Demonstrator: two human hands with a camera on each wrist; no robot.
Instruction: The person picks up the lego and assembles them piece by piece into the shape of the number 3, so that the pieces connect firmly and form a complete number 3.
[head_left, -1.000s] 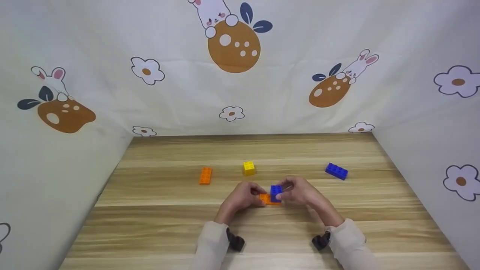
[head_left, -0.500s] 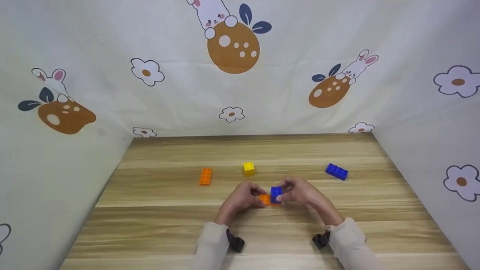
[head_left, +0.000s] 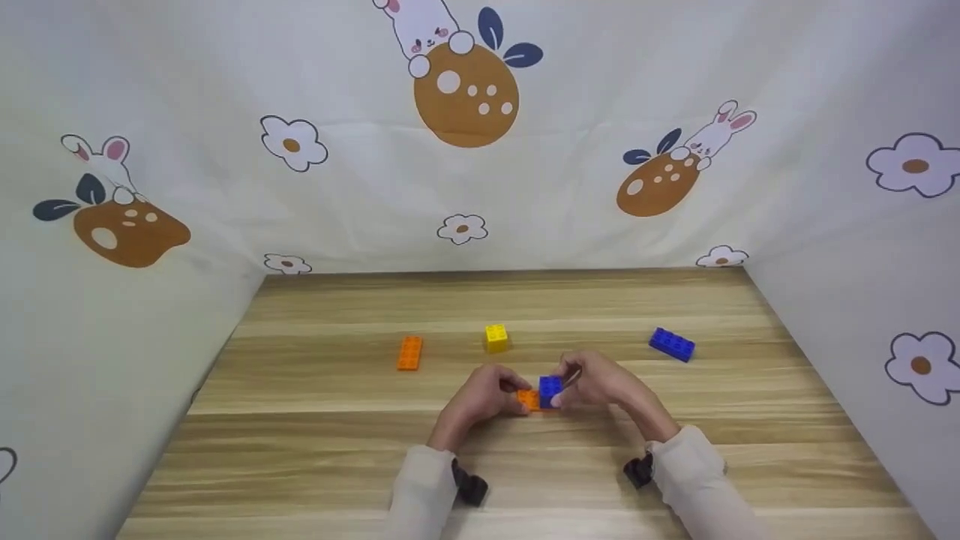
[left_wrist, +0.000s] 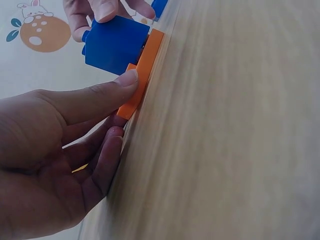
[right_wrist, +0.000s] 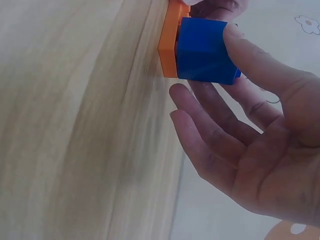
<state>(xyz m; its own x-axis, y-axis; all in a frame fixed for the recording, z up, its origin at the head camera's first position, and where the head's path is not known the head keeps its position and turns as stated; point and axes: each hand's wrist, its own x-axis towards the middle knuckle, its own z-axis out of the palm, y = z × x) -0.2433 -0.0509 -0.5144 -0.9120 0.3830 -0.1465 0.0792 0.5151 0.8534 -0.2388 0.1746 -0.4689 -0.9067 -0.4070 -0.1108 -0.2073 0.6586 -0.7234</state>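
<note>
On the wood-grain table (head_left: 330,450): five toy blocks, two stacked near the middle, three loose farther back.
Left hand (head_left: 487,394): pinching the left end of the flat orange block (head_left: 528,399), with thumb on the near side.
Right hand (head_left: 596,381): pinching the square blue block (head_left: 550,391) between thumb and fingertips, with the lower fingers held away from it.
Stack: square blue block on top of the flat orange block, over its right end; bumps facing up; orange bumps showing on the left.
Gap: thin and dark between blue and orange in the wrist views, so maybe not pushed all the way down.
Done so far: blue lined up on orange, by the look of it.
Left to do: probably a good push to make blue snug, then letting go with both hands.
Loose orange block (head_left: 409,353): back on the left, not joined to anything.
Yellow block (head_left: 496,338): just beyond the hands, alone.
Long blue block (head_left: 672,344): over on the right, lying slanted, also not joined.
</note>
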